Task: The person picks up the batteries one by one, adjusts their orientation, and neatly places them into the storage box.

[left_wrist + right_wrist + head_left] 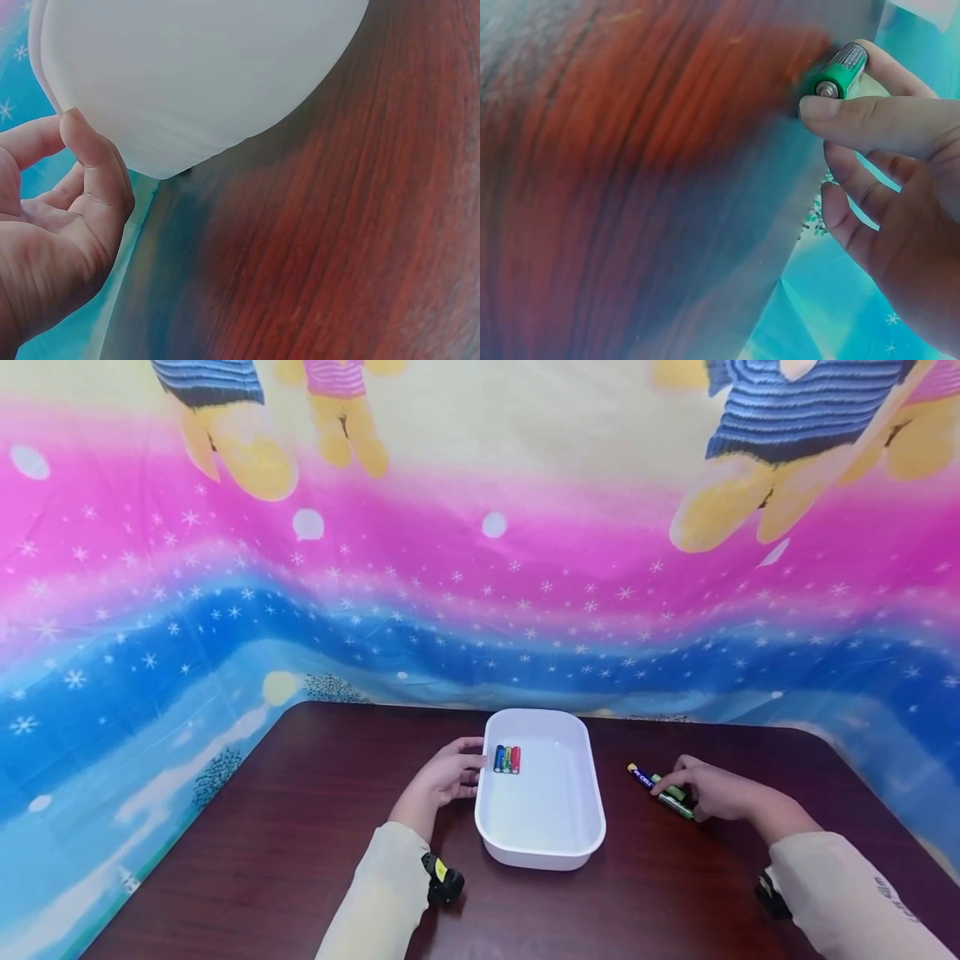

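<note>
A white tray [540, 852] sits on the table, and my left hand [450, 772] holds its left side. In the left wrist view, thumb and finger meet at the tray's rim [46, 67]. Three batteries [507, 759], blue, green and red, lie side by side inside the tray near the left wall. To the right of the tray, my right hand [712, 789] pinches a green battery [842, 73] between thumb and index finger, its metal tip facing the wrist camera. A blue battery with a yellow end [639, 775] lies by the fingertips, with green batteries beside it.
The dark red-brown wooden table [322, 860] spans the space under both hands. A colourful cloth [450, 568] with snowflakes and bears hangs behind the table and along its sides. Black wrist cameras [446, 881] are strapped at both sleeves.
</note>
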The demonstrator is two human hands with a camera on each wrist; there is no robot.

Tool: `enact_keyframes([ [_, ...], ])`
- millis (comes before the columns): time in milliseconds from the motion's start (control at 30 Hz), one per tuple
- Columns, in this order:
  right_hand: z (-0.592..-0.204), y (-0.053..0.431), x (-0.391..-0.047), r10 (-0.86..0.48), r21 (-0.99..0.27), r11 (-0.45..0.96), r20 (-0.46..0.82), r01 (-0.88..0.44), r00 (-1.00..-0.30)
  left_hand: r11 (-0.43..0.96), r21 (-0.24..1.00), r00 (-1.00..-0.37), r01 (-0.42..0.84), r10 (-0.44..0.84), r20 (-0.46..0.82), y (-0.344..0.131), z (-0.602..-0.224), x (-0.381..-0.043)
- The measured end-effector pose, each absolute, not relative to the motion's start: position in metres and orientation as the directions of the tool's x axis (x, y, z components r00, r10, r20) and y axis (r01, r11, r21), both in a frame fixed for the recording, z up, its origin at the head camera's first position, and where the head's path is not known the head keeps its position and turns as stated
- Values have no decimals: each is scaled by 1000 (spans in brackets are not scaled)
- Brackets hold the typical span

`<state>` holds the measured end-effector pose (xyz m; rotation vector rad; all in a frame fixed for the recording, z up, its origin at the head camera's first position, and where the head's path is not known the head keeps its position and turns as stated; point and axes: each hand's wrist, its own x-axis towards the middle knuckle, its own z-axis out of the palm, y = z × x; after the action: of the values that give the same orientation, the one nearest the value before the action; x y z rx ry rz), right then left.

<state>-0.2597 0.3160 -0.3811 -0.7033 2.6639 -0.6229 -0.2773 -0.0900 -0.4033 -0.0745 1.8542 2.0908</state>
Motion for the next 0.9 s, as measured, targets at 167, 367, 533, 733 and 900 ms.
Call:
enact_keyframes([
  [167,-376,320,-263,-553,-618,685,-96,-386,-828,-93,952,-939,-291,219,-265,-90,-404,-277],
  [367,-367,322,-270,-427,-889,402,29,-218,-904,-86,954,-940,-286,219,-262,-90,-404,-277],
  [533,-362,311,-273,-380,-985,165,-10,-57,-925,-85,955,-940,-284,221,-260,-91,-403,-277],
  [733,-352,284,-279,-402,-992,-108,-18,67,-916,-94,952,-939,-291,221,-265,-91,-403,-278],
  [900,-346,264,-284,-389,-987,-116,-55,108,-920,-97,953,-940,-287,221,-260,-91,-404,-279],
])
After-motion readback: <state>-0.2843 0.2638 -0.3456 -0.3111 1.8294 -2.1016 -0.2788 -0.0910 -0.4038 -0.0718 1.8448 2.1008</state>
